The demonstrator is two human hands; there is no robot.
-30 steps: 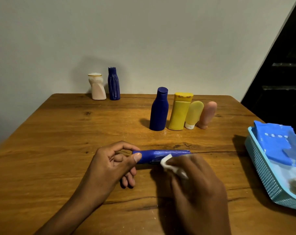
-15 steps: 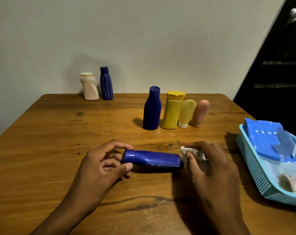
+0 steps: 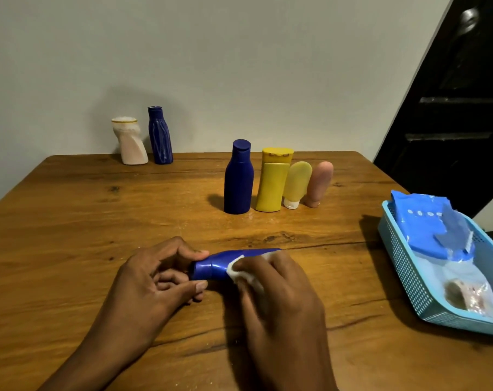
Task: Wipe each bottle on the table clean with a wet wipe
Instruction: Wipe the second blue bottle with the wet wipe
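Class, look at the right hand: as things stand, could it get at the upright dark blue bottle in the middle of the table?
Probably yes. The right hand presses a wet wipe on the lying blue bottle, and bare table lies between it and the upright dark blue bottle; nothing blocks the way.

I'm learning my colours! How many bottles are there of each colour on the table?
Blue: 3, the lying bottle being wiped, the smooth standing one, the ribbed one at the back
Yellow: 2, tall and small
Pink: 1
Whitish: 1
Total: 7 bottles
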